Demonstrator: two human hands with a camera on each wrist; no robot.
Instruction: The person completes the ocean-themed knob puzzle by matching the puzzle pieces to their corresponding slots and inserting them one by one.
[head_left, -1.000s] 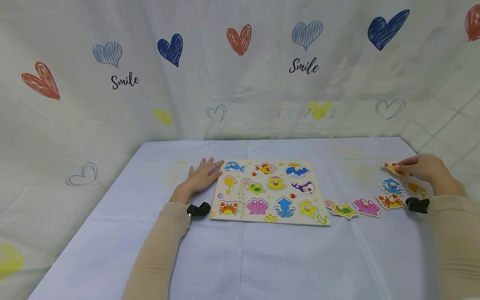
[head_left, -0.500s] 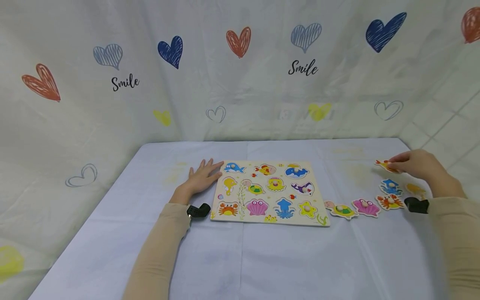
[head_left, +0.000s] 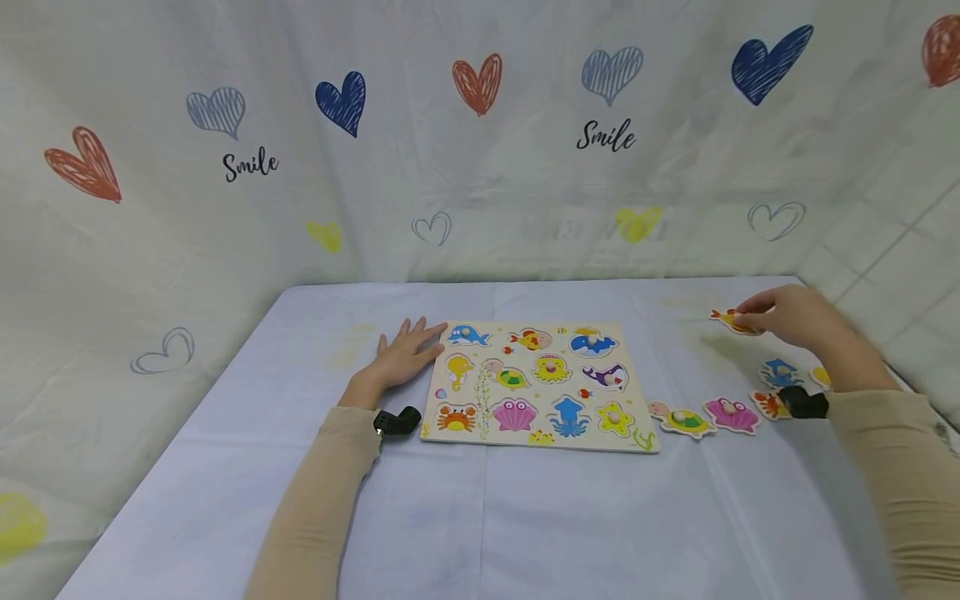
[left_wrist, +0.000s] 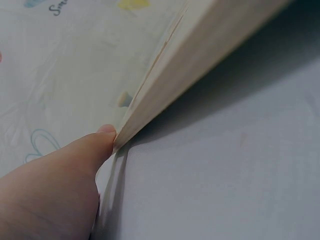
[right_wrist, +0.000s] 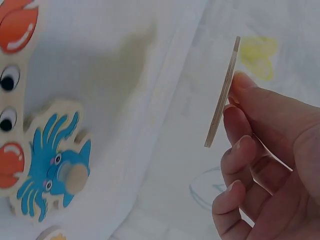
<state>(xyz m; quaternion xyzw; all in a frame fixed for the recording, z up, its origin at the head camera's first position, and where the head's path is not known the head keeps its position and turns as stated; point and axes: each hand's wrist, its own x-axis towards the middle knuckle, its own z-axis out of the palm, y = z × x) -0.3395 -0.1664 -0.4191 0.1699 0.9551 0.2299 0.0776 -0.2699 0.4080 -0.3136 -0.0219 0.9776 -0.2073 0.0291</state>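
A wooden sea-animal puzzle board (head_left: pixel 540 382) lies in the middle of the table. My left hand (head_left: pixel 405 350) rests flat and open on the cloth against the board's left edge; in the left wrist view a fingertip (left_wrist: pixel 102 137) touches the board's edge (left_wrist: pixel 200 55). My right hand (head_left: pixel 787 317) holds an orange fish piece (head_left: pixel 729 319) in the air, right of the board. The right wrist view shows that thin piece (right_wrist: pixel 222 100) edge-on, pinched in my fingers.
Loose pieces lie right of the board: a turtle (head_left: pixel 681 418), a pink shell (head_left: pixel 731 414), a red crab (head_left: pixel 767 404), a blue octopus (head_left: pixel 780 372) (right_wrist: pixel 52 165) and a yellow piece (head_left: pixel 820 377). A heart-printed cloth backdrop surrounds the blue-covered table (head_left: pixel 525 517).
My right hand has lifted the orange fish piece off the table and carried it left, toward the board. The left hand has not moved.
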